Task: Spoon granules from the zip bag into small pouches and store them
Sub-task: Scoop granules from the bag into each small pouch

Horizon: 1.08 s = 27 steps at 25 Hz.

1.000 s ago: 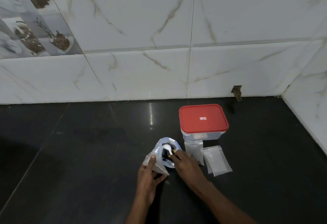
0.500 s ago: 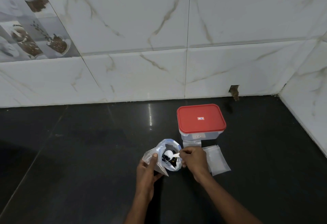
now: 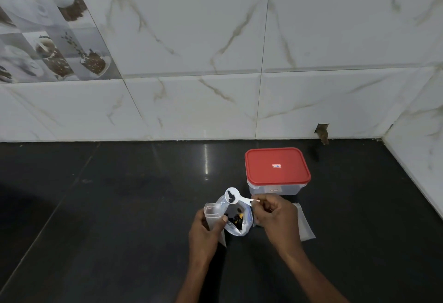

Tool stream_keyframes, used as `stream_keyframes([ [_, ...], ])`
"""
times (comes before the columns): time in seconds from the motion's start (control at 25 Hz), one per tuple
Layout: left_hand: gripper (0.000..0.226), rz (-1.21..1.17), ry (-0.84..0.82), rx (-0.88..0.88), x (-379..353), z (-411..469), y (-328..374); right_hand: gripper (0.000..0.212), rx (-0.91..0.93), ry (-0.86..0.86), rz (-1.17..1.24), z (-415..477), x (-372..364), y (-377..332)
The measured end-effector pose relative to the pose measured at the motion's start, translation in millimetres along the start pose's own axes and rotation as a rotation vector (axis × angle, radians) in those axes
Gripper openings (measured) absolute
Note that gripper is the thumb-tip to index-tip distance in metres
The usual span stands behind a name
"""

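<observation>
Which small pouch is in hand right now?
The pouch held upright in the left hand, beside the zip bag; the spare pouches lie flat on the counter behind the right hand.

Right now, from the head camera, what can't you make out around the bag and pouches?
Head view: container contents, under the red lid.
Head view: spare pouches, mostly behind the right hand; count unclear.
Head view: how full the zip bag is, blocked by the small pouch and left hand.
Head view: whether the small pouch has anything in it yet, too small to tell.
</observation>
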<state>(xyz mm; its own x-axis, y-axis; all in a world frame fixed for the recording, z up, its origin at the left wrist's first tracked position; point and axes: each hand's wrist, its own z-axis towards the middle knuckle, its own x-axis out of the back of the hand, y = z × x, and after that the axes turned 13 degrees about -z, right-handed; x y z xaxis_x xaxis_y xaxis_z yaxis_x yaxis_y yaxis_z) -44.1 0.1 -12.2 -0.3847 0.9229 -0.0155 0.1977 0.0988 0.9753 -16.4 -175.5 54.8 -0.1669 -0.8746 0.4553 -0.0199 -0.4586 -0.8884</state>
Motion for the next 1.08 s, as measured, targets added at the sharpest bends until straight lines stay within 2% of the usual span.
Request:
stream_keyframes([
  [0.08, 0.035, 0.048, -0.01, -0.027, -1.4, -2.5, 2.9, 0.02, 0.354, 0.021, -0.187, -12.1, -7.0, -4.7],
  [0.2, 0.038, 0.064, -0.019, -0.026, -3.1, -4.2, 5.6, 0.024, 0.852, -0.043, -0.554, -28.8, -18.6, 14.2],
  [0.28, 0.042, 0.059, -0.027, -0.029, -3.5, -4.3, 6.2, 0.028, 1.035, 0.007, -0.732, -33.5, -20.9, 31.0],
  [0.4, 0.039, 0.065, -0.024, -0.04, -4.5, -3.8, 6.3, 0.03, 1.053, 0.069, -0.701, -33.1, -20.7, 38.0],
  [0.48, 0.036, 0.063, -0.022, -0.053, -5.2, -5.4, 8.0, 0.028, 0.988, 0.088, -0.646, -30.3, -23.4, 37.9],
  [0.64, 0.037, 0.041, -0.004, -0.024, 1.0, -2.7, 2.4, 0.018, 0.487, 0.118, -0.394, -12.2, -18.3, 43.3],
  [0.72, 0.036, -0.002, 0.026, 0.015, 5.9, -1.7, -5.6, 0.018, 0.406, 0.03, -0.447, -8.5, -18.5, 55.7],
  [0.92, 0.027, -0.181, 0.013, 0.106, 4.3, -4.1, -12.0, 0.017, 0.575, -0.171, -0.76, 0.1, -43.6, 70.9],
  [1.08, 0.027, -0.389, -0.058, 0.221, -3.4, -6.5, -7.0, 0.03, 0.715, -0.257, -0.868, 5.6, -54.5, 76.6],
])
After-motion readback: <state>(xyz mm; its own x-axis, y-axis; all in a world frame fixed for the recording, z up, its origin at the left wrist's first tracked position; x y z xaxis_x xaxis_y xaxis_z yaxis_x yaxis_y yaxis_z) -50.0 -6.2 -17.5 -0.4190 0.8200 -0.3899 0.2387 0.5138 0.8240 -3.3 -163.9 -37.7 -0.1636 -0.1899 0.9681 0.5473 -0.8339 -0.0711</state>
